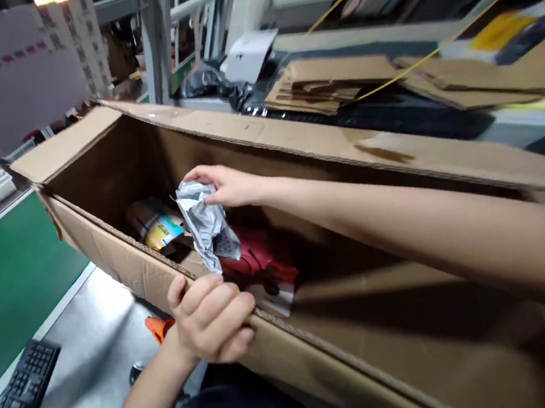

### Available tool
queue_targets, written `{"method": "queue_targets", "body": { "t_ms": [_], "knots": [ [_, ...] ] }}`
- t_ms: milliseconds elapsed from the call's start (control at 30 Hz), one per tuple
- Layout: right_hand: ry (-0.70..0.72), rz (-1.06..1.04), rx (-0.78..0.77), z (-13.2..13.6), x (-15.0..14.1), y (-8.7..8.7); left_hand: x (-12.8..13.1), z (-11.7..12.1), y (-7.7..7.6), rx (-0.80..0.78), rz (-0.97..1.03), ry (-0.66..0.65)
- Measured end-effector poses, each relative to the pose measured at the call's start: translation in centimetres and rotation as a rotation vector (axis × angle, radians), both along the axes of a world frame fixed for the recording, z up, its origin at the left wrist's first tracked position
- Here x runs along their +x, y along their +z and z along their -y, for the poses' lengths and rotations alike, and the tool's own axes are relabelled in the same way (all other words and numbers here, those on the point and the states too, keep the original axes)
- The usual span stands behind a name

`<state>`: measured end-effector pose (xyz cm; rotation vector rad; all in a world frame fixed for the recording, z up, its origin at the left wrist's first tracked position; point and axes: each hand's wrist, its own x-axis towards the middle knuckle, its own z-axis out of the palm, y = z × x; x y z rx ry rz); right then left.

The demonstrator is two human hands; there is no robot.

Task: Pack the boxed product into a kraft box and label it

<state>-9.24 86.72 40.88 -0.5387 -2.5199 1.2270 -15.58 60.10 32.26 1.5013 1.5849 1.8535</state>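
A long open cardboard box (108, 252) lies across the view. My right hand (227, 184) reaches into it and pinches the top of a crumpled grey plastic mailer bag (207, 224). My left hand (212, 319) is closed over the box's near wall, fingers curled round the edge right below the bag. Under the bag inside the box lie a red packet (260, 259) and a yellow and blue packet (160, 231).
A black keyboard (15, 405) lies on the metal table (95, 348) at the lower left, beside a green conveyor belt (7, 286). An orange object (157, 326) sits by the box. Flattened cardboard (322, 87) and shelving stand behind the box.
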Motion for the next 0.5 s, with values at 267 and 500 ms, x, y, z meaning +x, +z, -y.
{"method": "queue_targets", "body": {
  "t_ms": [267,500],
  "knots": [
    [-0.088,-0.494,0.409,16.5,3.9,19.7,-3.0,6.8,5.9,0.326,0.173,0.088],
    [0.204,-0.459,-0.003,30.6,-3.8,11.1,-8.4,20.9,4.8,0.137,0.521,-0.005]
  ]
}}
